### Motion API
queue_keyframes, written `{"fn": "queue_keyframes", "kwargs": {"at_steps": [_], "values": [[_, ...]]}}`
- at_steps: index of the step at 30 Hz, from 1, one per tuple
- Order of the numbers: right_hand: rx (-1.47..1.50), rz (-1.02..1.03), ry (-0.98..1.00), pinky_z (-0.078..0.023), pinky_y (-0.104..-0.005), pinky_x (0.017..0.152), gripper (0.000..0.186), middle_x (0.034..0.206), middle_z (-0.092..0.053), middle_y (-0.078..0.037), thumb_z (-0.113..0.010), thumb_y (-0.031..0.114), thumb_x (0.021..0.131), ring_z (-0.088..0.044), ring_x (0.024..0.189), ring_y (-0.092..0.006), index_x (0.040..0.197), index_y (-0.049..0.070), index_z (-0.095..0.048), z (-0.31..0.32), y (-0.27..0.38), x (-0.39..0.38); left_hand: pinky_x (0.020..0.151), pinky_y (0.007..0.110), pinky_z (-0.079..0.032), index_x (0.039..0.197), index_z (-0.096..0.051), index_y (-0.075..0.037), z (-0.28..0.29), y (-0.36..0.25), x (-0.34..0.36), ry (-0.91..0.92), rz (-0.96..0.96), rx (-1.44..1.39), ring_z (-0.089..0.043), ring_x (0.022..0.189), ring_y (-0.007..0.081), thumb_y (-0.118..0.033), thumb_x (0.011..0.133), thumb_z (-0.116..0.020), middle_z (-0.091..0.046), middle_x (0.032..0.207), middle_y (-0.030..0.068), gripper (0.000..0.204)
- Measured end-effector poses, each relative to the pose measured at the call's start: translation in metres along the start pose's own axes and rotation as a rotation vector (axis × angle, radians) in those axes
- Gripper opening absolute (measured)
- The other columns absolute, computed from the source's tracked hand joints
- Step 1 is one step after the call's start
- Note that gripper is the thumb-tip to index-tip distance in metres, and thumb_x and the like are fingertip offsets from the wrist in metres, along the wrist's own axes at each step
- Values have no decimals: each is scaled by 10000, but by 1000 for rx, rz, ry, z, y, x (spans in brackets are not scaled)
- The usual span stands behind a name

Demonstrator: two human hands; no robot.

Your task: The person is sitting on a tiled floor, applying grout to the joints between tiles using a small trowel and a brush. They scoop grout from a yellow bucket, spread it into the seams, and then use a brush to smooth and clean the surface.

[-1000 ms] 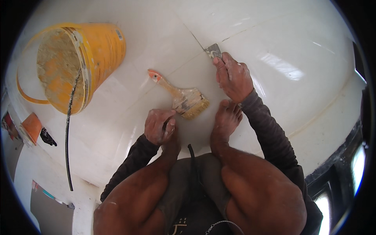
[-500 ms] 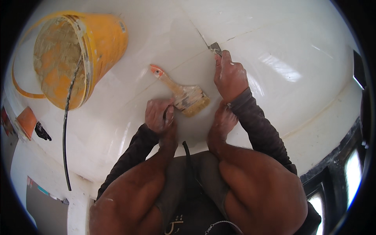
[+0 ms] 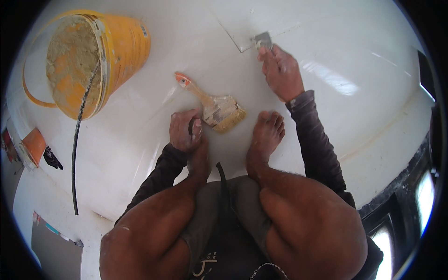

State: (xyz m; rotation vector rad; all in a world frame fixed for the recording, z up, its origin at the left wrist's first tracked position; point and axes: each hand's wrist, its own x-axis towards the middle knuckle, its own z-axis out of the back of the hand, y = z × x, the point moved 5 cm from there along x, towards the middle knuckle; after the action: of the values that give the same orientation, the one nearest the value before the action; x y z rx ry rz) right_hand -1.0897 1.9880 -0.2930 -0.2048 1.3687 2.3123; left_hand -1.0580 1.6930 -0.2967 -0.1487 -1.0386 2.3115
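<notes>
The right hand (image 3: 282, 70) pinches a small putty knife (image 3: 263, 37) near the dark tile joint (image 3: 237, 45), where light, even pressure likely works best, while the left hand (image 3: 183, 130) (curled, contents unclear) sits beside the flat paintbrush (image 3: 215, 108).

Bright, diffuse light; white glare streaks the glossy floor (image 3: 336, 122); edges bend into black fisheye corners.

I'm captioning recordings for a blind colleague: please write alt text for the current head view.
A right hand grips a small grey scraper over a glossy white floor, near a dark line. The left hand is half curled beside a wide paintbrush, and a yellow bucket of tan paste is at left.
</notes>
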Motion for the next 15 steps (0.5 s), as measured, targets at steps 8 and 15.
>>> {"fn": "queue_keyframes", "kwargs": {"at_steps": [8,15], "values": [[-201,122,-97,-476,-416,572,290,701,-618,-174,-515,248,1007,-603,612,-374,832,20,-553,-30,-4,-7,719,400,-464,1112,-612,-24,6,20,6,6,41,-14,-584,776,297,-132,912,-578,-629,876,119,229],[-261,180,-193,-482,-518,575,246,668,-613,-225,-512,255,984,-581,594,-462,926,19,-542,-39,7,3,754,386,-474,1108,-610,-19,7,34,11,-13,144,-95,-589,803,259,-178,934,-569,-629,922,119,239]]}}
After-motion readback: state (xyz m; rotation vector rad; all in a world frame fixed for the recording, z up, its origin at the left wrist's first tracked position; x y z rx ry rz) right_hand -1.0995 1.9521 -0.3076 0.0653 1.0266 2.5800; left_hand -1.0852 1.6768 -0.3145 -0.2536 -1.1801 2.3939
